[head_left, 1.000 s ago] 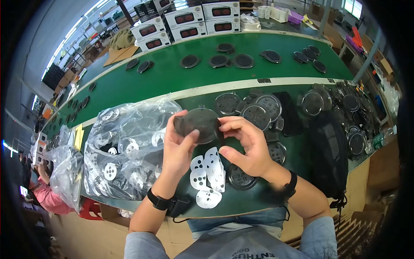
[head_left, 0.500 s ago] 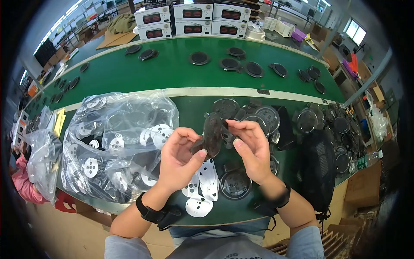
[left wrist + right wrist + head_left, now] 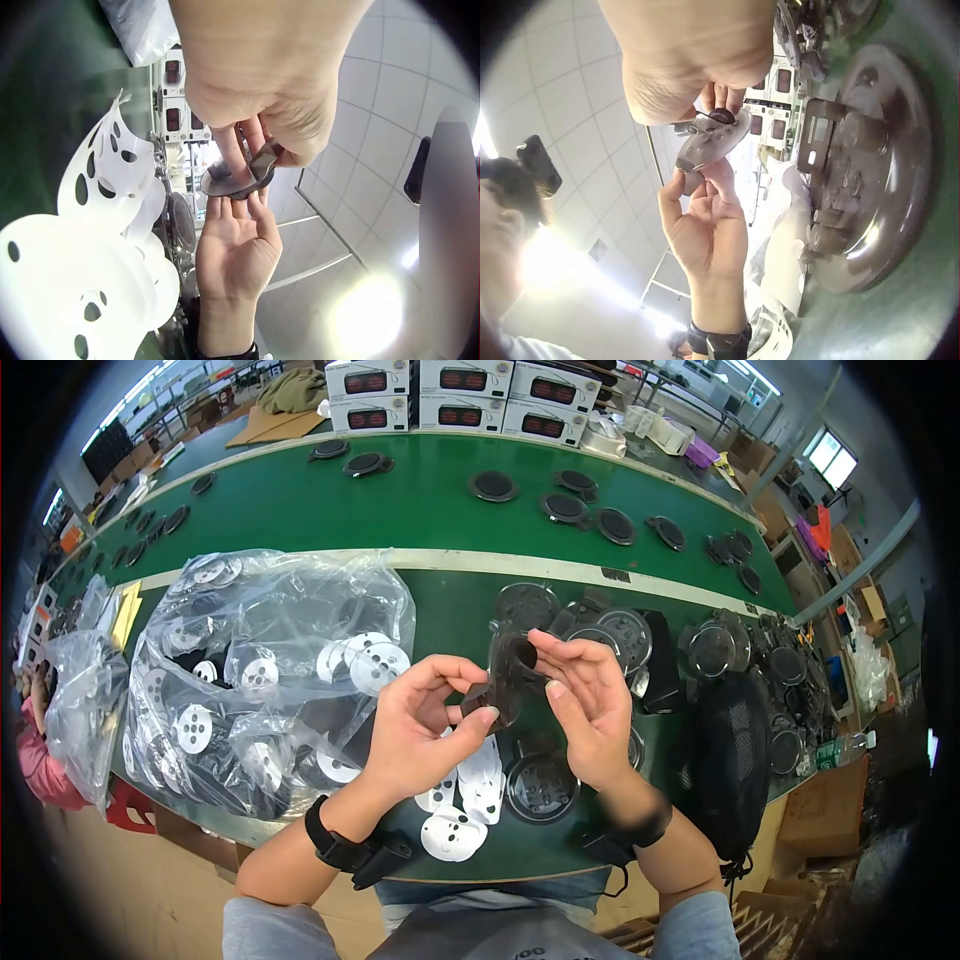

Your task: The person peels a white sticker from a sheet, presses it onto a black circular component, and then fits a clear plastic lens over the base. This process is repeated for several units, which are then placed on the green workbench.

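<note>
Between both hands is a dark, see-through round plastic cover (image 3: 508, 680), held up above the green table and turned nearly edge-on in the head view. My left hand (image 3: 415, 735) pinches its tab between thumb and fingers. On the far side, the right hand (image 3: 592, 710) holds the edge by its fingertips, thumb close to the inner face. Small raised parts show on the cover's face (image 3: 718, 141) in the right wrist view. Below the hands lie several white perforated discs (image 3: 453, 834), overlapping one another, and beside them a similar dark cover (image 3: 543, 788).
A clear plastic bag (image 3: 265, 710) of white discs fills the left side. More dark covers (image 3: 625, 635) lie at the right, near a black mesh bag (image 3: 728, 750) and a bottle (image 3: 845, 750). Finished-looking round pieces (image 3: 494, 486) sit on the far green surface, before stacked boxes (image 3: 463, 415).
The cover has turned from lying broad-face to the head camera to nearly edge-on. My left hand has shifted its grip to the tab side, and the head view has swung slightly.
</note>
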Action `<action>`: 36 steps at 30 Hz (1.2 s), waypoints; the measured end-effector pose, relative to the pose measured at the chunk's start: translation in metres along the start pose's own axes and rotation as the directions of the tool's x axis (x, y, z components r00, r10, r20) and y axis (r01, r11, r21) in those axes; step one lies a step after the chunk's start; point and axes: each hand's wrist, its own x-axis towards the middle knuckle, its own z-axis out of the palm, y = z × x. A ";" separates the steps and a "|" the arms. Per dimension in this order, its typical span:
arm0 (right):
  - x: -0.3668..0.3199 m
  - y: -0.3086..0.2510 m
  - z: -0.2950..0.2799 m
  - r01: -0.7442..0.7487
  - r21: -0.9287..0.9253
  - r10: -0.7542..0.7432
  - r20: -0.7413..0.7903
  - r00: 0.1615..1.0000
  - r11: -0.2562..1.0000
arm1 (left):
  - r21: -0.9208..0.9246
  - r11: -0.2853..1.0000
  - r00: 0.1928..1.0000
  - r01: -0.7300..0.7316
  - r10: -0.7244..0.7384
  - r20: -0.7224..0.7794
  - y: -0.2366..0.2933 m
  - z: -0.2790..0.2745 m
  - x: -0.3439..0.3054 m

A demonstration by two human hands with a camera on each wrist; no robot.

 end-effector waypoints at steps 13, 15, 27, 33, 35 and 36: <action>0.000 0.000 0.002 -0.004 -0.009 0.004 -0.001 1.000 1.000 | -0.021 1.000 1.000 0.018 -0.018 0.007 -0.003 -0.001 0.000; 0.000 -0.001 0.002 -0.010 -0.007 0.010 -0.003 1.000 1.000 | -0.010 1.000 1.000 0.004 -0.004 0.010 -0.002 -0.001 0.000; -0.002 0.000 0.002 -0.001 -0.027 0.001 0.000 1.000 1.000 | -0.036 0.999 0.999 0.023 -0.022 0.024 -0.002 -0.002 -0.001; -0.002 -0.004 0.003 0.116 -0.234 -0.111 0.033 0.993 0.965 | -0.035 0.998 0.997 0.054 -0.052 0.056 -0.005 -0.011 0.000; -0.002 -0.004 0.004 0.152 -0.285 -0.147 0.042 0.988 0.946 | 0.003 0.996 0.996 0.086 -0.086 0.026 -0.003 -0.007 0.000; -0.001 -0.005 0.005 0.161 -0.304 -0.156 0.041 0.987 0.939 | 0.021 0.994 0.995 0.103 -0.103 0.011 -0.003 -0.005 0.000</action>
